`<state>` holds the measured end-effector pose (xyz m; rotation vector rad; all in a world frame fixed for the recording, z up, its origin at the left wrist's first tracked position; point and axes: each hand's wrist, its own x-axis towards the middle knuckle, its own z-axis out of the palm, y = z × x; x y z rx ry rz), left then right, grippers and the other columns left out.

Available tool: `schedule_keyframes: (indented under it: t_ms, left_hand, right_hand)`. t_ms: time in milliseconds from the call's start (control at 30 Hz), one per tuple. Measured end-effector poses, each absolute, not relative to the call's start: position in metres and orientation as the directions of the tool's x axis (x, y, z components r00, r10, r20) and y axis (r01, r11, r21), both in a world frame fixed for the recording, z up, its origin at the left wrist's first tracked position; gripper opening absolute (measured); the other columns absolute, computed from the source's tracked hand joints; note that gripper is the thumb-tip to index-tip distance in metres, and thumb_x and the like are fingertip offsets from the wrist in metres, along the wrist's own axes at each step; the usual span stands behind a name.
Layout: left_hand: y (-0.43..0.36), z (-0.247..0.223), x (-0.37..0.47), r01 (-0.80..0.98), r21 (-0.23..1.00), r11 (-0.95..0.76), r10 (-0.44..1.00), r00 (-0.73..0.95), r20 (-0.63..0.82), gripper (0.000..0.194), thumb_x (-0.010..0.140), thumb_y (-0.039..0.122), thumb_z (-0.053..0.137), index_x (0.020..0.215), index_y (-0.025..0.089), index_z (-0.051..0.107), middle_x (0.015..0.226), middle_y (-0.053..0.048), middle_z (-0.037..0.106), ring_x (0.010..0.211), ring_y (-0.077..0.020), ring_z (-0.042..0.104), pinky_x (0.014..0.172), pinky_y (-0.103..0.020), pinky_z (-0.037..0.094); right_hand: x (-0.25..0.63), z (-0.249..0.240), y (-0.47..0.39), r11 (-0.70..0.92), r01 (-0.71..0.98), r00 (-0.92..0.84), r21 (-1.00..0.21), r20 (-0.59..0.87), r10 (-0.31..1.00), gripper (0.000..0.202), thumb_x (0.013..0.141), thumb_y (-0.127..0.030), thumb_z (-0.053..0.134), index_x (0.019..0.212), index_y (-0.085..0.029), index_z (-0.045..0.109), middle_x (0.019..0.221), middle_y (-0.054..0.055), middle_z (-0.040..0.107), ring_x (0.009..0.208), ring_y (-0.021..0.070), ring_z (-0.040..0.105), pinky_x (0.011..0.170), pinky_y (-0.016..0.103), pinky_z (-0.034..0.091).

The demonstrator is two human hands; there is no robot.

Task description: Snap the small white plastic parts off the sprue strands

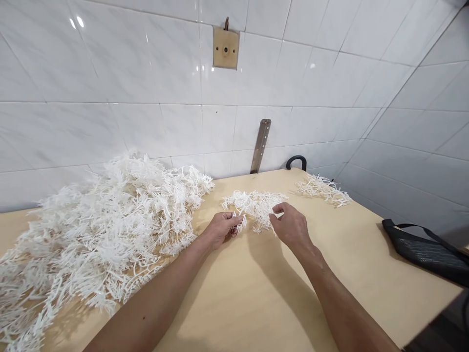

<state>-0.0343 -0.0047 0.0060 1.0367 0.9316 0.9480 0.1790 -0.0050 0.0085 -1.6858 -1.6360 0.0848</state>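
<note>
My left hand point(224, 229) is closed, thumb against fingers, on a small white plastic sprig point(241, 224) with thin branching tips. Just behind it lies a small heap of similar white sprigs point(256, 203) on the tan table point(234, 303). My right hand point(291, 224) is at the right edge of that heap, its thumb and index finger bent toward each other with a gap showing. Whether a sprig touches its fingertips is hard to make out. A much larger pile of white sprigs point(120, 230) spreads over the table's left side.
A loose cluster of white pieces point(324, 189) lies at the back right. Behind the table edge rises a black curved handle point(296, 161). A black mesh bag point(425, 249) with a strap rests at the right edge. A metal bracket point(261, 145) stands against the tiled wall point(176, 132).
</note>
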Motion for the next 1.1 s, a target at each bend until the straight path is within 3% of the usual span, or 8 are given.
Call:
schedule_keyframes:
  t_ms: [133, 267, 767, 967, 1100]
  left_hand:
    - [-0.004, 0.006, -0.035, -0.177, 0.957, 0.229, 0.925, 0.346, -0.157, 0.040, 0.060, 0.045, 0.082, 0.063, 0.015, 0.055, 0.056, 0.001, 0.052, 0.047, -0.0067, 0.045, 0.047, -0.022, 0.033]
    - [-0.007, 0.007, -0.032, -0.120, 0.975, 0.185, 0.927, 0.350, -0.132, 0.040, 0.064, 0.046, 0.079, 0.061, 0.016, 0.053, 0.052, 0.001, 0.052, 0.046, -0.0079, 0.046, 0.046, -0.022, 0.033]
    - [-0.012, 0.009, -0.027, -0.011, 0.996, 0.090, 0.946, 0.313, -0.082, 0.041, 0.069, 0.048, 0.075, 0.062, 0.018, 0.048, 0.050, 0.002, 0.050, 0.043, -0.0080, 0.043, 0.044, -0.022, 0.032]
    - [-0.012, 0.006, -0.025, 0.031, 0.997, 0.067, 0.959, 0.273, -0.073, 0.038, 0.072, 0.046, 0.071, 0.062, 0.019, 0.046, 0.048, 0.004, 0.048, 0.042, -0.0079, 0.040, 0.043, -0.023, 0.029]
    - [-0.013, 0.006, -0.021, 0.057, 0.997, 0.050, 0.970, 0.233, -0.062, 0.037, 0.072, 0.042, 0.069, 0.059, 0.019, 0.043, 0.047, 0.006, 0.044, 0.043, -0.0063, 0.036, 0.044, -0.022, 0.026]
  right_hand:
    - [0.159, 0.013, -0.016, 0.253, 0.707, 0.047, -0.661, 0.401, 0.915, 0.023, 0.084, -0.037, 0.052, 0.085, -0.020, 0.069, 0.080, 0.005, 0.071, 0.061, 0.0171, 0.062, 0.064, 0.030, 0.047]
    - [0.138, 0.012, -0.026, 0.234, 0.614, -0.053, -0.754, 0.257, 0.965, 0.032, 0.087, -0.043, 0.050, 0.093, -0.021, 0.072, 0.065, 0.001, 0.068, 0.052, 0.0160, 0.060, 0.054, 0.027, 0.046]
    - [0.134, 0.013, -0.027, 0.107, 0.510, 0.001, -0.854, 0.125, 0.992, 0.025, 0.082, -0.041, 0.056, 0.083, -0.021, 0.070, 0.067, 0.000, 0.069, 0.041, 0.0129, 0.056, 0.044, 0.026, 0.045]
    - [0.134, 0.009, -0.025, 0.099, 0.564, 0.010, -0.820, 0.126, 0.992, 0.020, 0.081, -0.034, 0.054, 0.079, -0.020, 0.068, 0.065, 0.000, 0.067, 0.045, 0.0138, 0.058, 0.047, 0.026, 0.044]
    - [0.129, 0.003, -0.023, 0.289, 0.731, -0.031, -0.618, 0.393, 0.919, 0.018, 0.084, -0.026, 0.050, 0.075, -0.019, 0.063, 0.074, 0.004, 0.067, 0.063, 0.0169, 0.061, 0.061, 0.028, 0.045]
